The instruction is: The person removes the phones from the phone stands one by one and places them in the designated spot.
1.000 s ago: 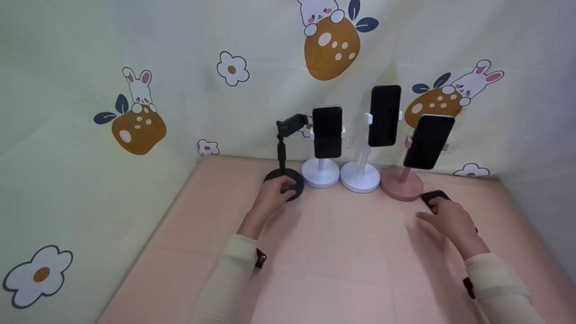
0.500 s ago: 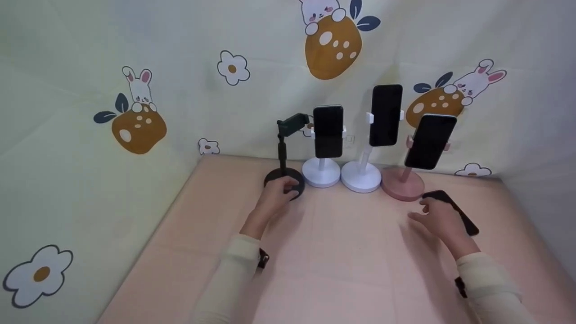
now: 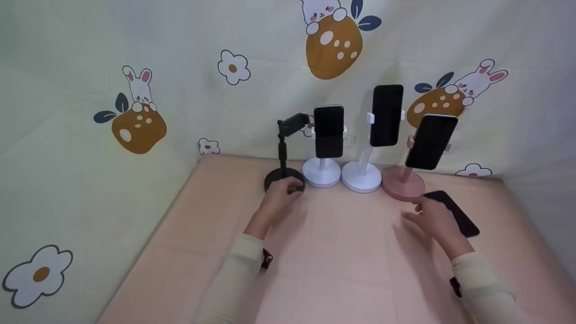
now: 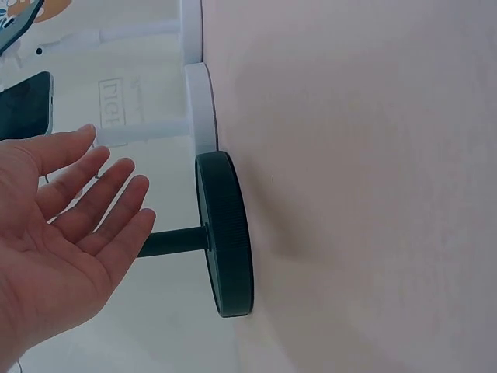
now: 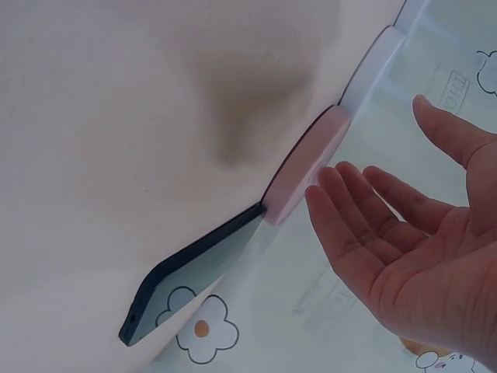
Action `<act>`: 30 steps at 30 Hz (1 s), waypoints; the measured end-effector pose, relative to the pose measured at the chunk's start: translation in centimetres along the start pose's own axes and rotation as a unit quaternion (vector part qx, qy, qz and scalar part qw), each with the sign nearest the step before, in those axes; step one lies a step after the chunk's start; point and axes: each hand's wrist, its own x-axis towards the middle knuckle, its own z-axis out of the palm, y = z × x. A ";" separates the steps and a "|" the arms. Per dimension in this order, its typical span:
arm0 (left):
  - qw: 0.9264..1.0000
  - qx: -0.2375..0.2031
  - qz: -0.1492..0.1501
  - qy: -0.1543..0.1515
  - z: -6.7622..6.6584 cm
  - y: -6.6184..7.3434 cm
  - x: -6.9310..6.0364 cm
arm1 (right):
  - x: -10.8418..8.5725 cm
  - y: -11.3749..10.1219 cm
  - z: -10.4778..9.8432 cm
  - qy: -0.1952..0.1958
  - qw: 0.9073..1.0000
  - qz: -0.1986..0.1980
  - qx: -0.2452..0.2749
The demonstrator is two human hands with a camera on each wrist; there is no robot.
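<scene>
My left hand is in front of the black phone stand, whose round base it partly covers in the head view. In the left wrist view its fingers are loosely bent, holding nothing, beside the stand's dark base. The black stand's clamp carries no phone. My right hand hovers over the table between the pink phone stand and a loose black phone lying flat. Its relaxed fingers hold nothing, and the right wrist view shows them apart from the phone.
Two white phone stands stand side by side between the black and pink ones. Phones sit upright in the white stands' clamps, and a tilted phone is in the pink one. Behind the row rises a patterned cloth wall; pinkish cloth covers the table.
My right hand has moved left, off the loose phone, uncovering more of it. My left hand has shifted slightly right and toward me. The stands keep their places.
</scene>
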 end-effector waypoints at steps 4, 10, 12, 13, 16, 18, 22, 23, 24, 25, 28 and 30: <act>1.000 0.000 0.002 -0.001 0.1 0.0 0.0 | 0.0 -0.4 0.1 0.002 1.000 -0.005 0.001; 1.000 -0.009 0.001 -0.001 0.2 0.0 0.0 | 0.2 -0.9 0.3 -0.008 1.000 0.001 0.013; 1.000 -0.011 -0.001 -0.005 0.4 0.1 0.0 | 0.2 -1.0 0.3 -0.011 1.000 0.003 0.015; 1.000 -0.010 -0.001 -0.007 0.5 0.1 0.1 | 0.1 -1.0 0.4 -0.013 1.000 0.004 0.016; 1.000 -0.003 0.001 -0.011 0.8 0.3 0.3 | 0.1 -1.1 0.5 -0.016 1.000 0.009 0.019; 1.000 0.002 0.003 -0.012 1.0 0.3 0.4 | 0.1 -1.2 0.5 -0.019 1.000 0.012 0.021; 1.000 0.000 -0.003 -0.015 1.2 0.6 0.6 | 0.2 -1.4 0.7 -0.019 0.999 0.010 0.025; 1.000 -0.001 -0.005 -0.017 1.3 0.7 0.6 | 0.2 -1.4 0.7 -0.020 0.999 0.009 0.027; 1.000 -0.002 -0.007 -0.019 1.3 0.7 0.7 | 0.3 -1.5 0.7 -0.019 0.999 0.009 0.028; 1.000 -0.002 -0.006 -0.020 1.3 0.8 0.7 | 0.3 -1.5 0.7 -0.018 0.999 0.006 0.028; 1.000 -0.001 0.001 -0.019 1.4 0.9 0.9 | 0.3 -1.7 0.7 -0.017 0.999 -0.001 0.029; 1.000 0.000 0.007 -0.018 1.4 1.1 1.1 | 0.4 -1.8 0.7 -0.017 0.999 -0.004 0.029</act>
